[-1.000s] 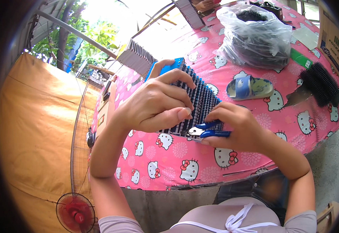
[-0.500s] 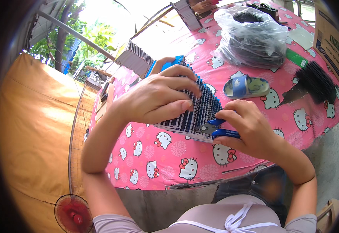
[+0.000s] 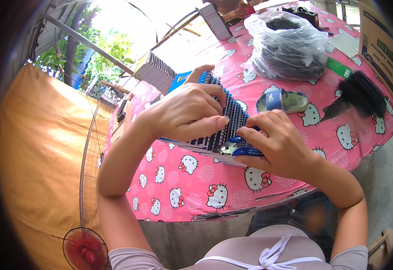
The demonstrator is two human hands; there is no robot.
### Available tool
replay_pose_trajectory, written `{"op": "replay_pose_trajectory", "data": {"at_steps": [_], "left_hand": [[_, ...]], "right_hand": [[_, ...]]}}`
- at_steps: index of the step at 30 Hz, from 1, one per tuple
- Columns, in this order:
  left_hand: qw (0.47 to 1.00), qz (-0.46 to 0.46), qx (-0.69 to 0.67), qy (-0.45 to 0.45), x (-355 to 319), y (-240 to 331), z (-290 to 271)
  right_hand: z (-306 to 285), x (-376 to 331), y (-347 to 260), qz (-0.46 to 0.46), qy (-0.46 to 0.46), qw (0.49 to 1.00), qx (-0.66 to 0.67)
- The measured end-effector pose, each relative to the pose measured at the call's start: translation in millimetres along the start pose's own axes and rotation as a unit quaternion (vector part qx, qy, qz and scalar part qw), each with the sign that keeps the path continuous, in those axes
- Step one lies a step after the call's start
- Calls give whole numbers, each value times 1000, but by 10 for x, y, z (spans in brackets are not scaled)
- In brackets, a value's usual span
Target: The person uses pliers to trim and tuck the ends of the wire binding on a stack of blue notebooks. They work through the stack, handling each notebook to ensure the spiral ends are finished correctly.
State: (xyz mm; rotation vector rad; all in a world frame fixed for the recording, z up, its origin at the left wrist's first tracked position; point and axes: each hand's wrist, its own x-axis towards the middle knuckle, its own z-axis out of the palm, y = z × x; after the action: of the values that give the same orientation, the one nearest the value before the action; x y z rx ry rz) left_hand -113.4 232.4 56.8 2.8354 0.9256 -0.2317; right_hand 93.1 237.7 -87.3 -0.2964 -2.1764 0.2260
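Note:
A stack of spiral notebooks [image 3: 236, 118] with blue covers and dark wire bindings lies on the table in front of me. My left hand [image 3: 188, 105] is over the stack, fingers bent onto the bindings and thumb along them; its index finger sticks up near the far blue cover. In my right hand [image 3: 283, 145] is a pair of blue-handled wire cutters [image 3: 249, 152], held between thumb and fingers. The cutters' metal jaws are at the near end of the bindings. Whether they touch a wire is too small to tell.
A pink patterned cloth covers the table [image 3: 205, 172]. Beyond the stack are a blue slipper [image 3: 291, 102], a clear bag of black coils [image 3: 291, 54], loose black coils [image 3: 363, 93] and a cardboard box [image 3: 380, 54]. More notebooks [image 3: 156, 72] stand far left. A red fan [image 3: 85, 249] stands lower left.
The cutters and my right hand have moved slightly left, closer in on the bindings' near end. My left index finger has lifted and straightened, and the hand has shifted a little.

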Motion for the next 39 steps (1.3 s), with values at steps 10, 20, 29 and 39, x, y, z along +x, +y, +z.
{"op": "replay_pose_trajectory", "data": {"at_steps": [10, 20, 29, 39], "left_hand": [[1000, -2, -7, 16, 19, 25, 14], [998, 8, -22, 51, -8, -30, 56], [986, 37, -36, 162, 6, -31, 138], [975, -58, -158, 148, 330, -435, -655]], "right_hand": [[-114, 397, 245, 393, -394, 709, 432], [86, -16, 106, 0, 39, 999, 27], [-21, 199, 297, 441, -355, 643, 516], [177, -255, 230, 32, 35, 996, 76]]}}
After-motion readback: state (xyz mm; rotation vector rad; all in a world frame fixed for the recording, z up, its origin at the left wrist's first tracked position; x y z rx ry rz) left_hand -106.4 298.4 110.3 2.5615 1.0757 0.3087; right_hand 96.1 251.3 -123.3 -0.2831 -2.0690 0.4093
